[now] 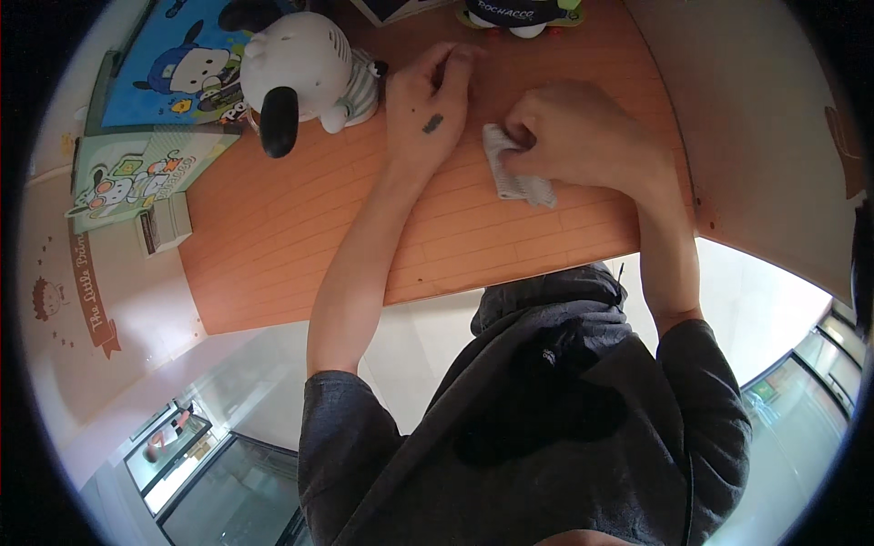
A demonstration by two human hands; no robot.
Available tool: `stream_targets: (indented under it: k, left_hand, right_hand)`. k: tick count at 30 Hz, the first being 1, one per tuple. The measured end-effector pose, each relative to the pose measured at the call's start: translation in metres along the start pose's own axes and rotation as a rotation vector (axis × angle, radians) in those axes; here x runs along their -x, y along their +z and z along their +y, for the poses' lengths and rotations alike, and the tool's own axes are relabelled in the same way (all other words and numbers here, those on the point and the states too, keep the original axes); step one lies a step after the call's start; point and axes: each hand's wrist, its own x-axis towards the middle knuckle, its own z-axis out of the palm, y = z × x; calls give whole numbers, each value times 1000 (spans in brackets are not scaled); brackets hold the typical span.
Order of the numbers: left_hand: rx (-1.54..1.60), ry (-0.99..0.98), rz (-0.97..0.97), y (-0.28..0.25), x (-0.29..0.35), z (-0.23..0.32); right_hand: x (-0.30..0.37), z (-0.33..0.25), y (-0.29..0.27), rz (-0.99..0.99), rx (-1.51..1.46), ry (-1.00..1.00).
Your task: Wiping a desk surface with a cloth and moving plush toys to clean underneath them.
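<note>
On the orange-brown wood-patterned surface, my right hand (574, 132) is closed round a crumpled pale grey-white cloth (526, 189). Folds of the cloth hang out below the fingers and touch the surface. My left hand (428, 114) lies further left, loosely bent, with a gap between thumb and forefinger and nothing visible in it. A dark mark shows on its back. Just left of that hand sits a white dog figurine (305, 77) with black ears and a striped green-and-white shirt. The left hand is close beside the figurine's body; whether they touch I cannot tell.
A blue cartoon picture panel (150, 86) and a pale green one (123, 182) stand at the left, near a small white box (166, 224). Another dark-shirted figure (519, 14) stands at the back. Side walls (765, 118) enclose the wooden surface (282, 246).
</note>
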Motion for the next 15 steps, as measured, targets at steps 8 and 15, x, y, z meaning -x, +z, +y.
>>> stream_targets:
  k: [8, 15]
  left_hand:
    - [17, -6, 11, 0, 1, 3]
    - [25, 40, 14, 1, -1, -4]
  right_hand:
    - [1, 2, 5, 68, -71, 47]
    - [1, 0, 8, 58, -37, -32]
